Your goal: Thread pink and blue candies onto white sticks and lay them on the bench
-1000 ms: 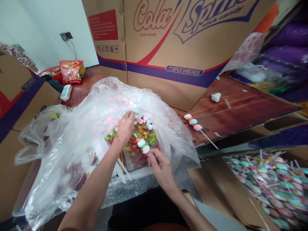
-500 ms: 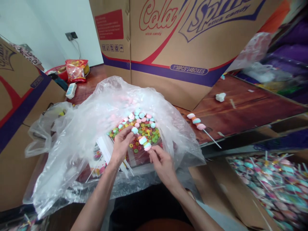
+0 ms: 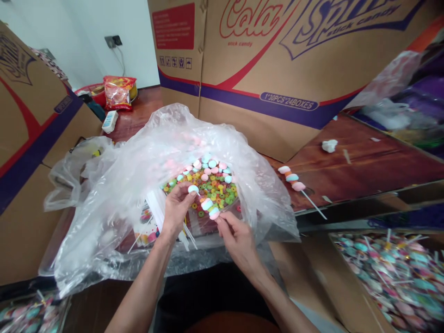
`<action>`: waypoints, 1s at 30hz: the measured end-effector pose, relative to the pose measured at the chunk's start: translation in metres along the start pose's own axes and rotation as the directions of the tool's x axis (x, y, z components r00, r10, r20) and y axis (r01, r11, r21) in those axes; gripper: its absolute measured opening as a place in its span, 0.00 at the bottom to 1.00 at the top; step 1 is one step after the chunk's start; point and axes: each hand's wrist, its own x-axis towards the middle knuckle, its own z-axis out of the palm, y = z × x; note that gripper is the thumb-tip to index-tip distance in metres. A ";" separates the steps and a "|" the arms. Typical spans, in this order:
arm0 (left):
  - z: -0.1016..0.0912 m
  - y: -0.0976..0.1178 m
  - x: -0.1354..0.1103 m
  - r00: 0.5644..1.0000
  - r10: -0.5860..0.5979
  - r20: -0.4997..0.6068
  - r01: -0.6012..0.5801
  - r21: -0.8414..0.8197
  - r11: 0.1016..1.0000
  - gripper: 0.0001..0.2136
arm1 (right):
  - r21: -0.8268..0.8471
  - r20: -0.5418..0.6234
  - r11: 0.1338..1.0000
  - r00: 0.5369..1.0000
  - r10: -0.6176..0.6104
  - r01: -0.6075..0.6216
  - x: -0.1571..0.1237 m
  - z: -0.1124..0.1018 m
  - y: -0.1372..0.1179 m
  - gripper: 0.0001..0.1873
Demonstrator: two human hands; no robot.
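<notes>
My left hand [image 3: 180, 201] pinches a pale blue and white marshmallow [image 3: 193, 189] between thumb and fingers. In my right hand [image 3: 232, 229] is a marshmallow skewer [image 3: 207, 204], gripped near its lower end, with pastel marshmallows and gummy rings threaded on a stick. The stick's tip points up-left and meets the marshmallow in my left hand; how far it goes in I cannot tell. Behind my hands lie many small coloured gummy rings [image 3: 220, 192] and loose marshmallows [image 3: 212, 164], inside the mouth of a clear plastic bag [image 3: 114, 203]. White sticks [image 3: 157, 208] lie beside my left hand.
One threaded skewer [image 3: 292, 177] rests on the wooden table [image 3: 360, 162] at right, near a crumpled white scrap [image 3: 329, 146]. A large cardboard box [image 3: 243, 106] stands behind, another box [image 3: 24, 138] at left. A carton of wrapped skewers [image 3: 398, 277] sits lower right.
The marshmallow in my left hand has met the tip of the stick held by my right hand. The whole view has shifted slightly, with things appearing further right.
</notes>
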 end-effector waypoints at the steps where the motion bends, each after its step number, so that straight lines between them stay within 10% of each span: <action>1: -0.002 -0.001 0.000 1.000 -0.018 -0.007 0.018 -0.004 1.000 0.18 | 0.003 0.001 1.000 1.000 -0.006 0.006 0.000 0.000 0.000 0.13; 18: -0.012 -0.007 -0.001 1.000 -0.018 0.001 0.018 0.136 0.991 0.19 | 0.004 0.038 1.000 0.999 -0.019 0.019 0.000 -0.003 -0.003 0.14; 30: -0.010 -0.004 -0.008 0.978 0.205 0.045 -0.205 0.403 0.892 0.10 | -0.017 0.037 1.000 0.999 0.022 -0.021 0.001 0.001 -0.006 0.14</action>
